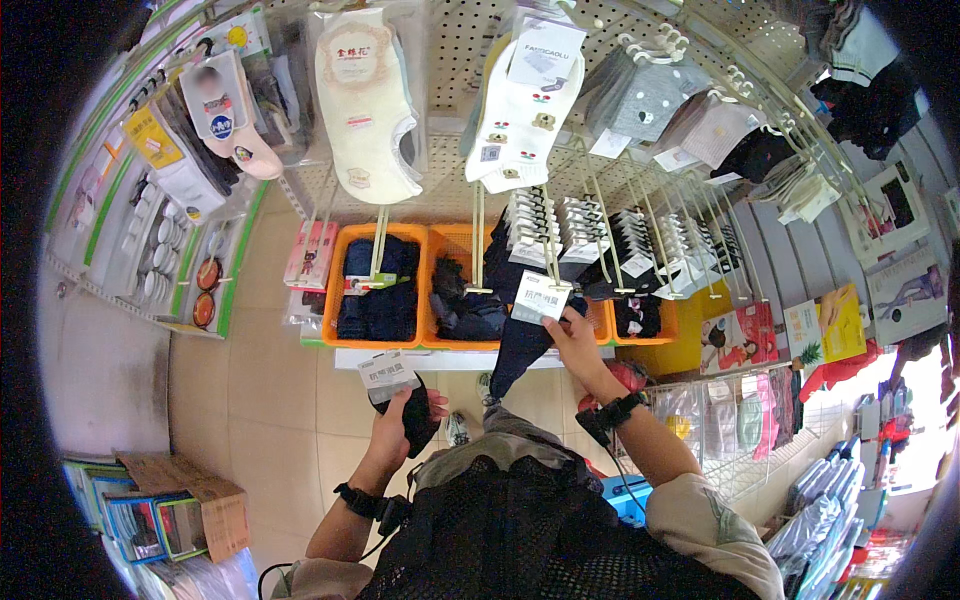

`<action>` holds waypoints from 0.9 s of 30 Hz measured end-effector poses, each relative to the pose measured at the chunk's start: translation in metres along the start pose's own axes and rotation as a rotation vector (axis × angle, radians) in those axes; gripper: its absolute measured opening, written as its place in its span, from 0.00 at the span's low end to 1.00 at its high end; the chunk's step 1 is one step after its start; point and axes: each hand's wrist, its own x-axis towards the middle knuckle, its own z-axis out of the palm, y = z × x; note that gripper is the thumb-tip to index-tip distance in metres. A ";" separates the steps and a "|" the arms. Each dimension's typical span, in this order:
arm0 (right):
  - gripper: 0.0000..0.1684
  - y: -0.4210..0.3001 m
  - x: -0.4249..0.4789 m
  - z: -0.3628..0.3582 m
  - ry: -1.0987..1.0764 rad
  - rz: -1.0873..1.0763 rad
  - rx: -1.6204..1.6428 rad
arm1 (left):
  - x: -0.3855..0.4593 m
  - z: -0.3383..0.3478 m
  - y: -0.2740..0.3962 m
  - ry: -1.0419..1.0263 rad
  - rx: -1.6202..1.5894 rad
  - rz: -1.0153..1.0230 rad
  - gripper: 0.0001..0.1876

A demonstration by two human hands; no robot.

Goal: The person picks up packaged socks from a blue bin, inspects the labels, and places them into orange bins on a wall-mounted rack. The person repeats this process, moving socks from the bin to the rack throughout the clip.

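Observation:
My left hand (397,431) grips a black pair of socks (420,420) by its grey and white card header, over the floor in front of the shelf. My right hand (574,337) is at the lower edge of a white card header on a dark navy pair of socks (517,349), which hangs at the front end of a metal display hook (553,262); thumb and fingers pinch it there. Behind it, rows of carded socks (532,217) hang on hooks. Cream ankle socks (367,120) and white patterned socks (525,112) hang higher, nearer the camera.
Orange plastic baskets (328,300) with dark folded socks stand on the low shelf under the hooks. Long hooks jut out toward me. A wire rack (720,457) with packaged goods is at the right. A cardboard box (225,517) and framed items sit at the lower left.

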 end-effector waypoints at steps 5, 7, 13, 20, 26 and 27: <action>0.13 -0.003 0.005 0.001 0.006 0.044 0.037 | -0.001 -0.004 -0.003 0.022 -0.024 0.008 0.25; 0.16 0.000 0.004 -0.004 -0.019 0.046 0.040 | 0.000 -0.004 -0.004 0.018 -0.030 0.006 0.25; 0.15 -0.007 0.010 -0.010 -0.064 0.056 -0.075 | 0.000 -0.002 -0.004 0.025 -0.023 0.001 0.23; 0.17 0.001 0.030 -0.009 -0.065 -0.046 -0.163 | 0.004 -0.005 -0.009 0.017 -0.034 -0.015 0.24; 0.19 0.011 0.049 -0.005 -0.070 -0.004 -0.270 | -0.001 -0.005 -0.007 0.017 -0.031 -0.006 0.24; 0.17 0.015 0.052 -0.002 -0.042 -0.015 -0.247 | -0.003 -0.002 -0.004 0.023 -0.011 0.001 0.23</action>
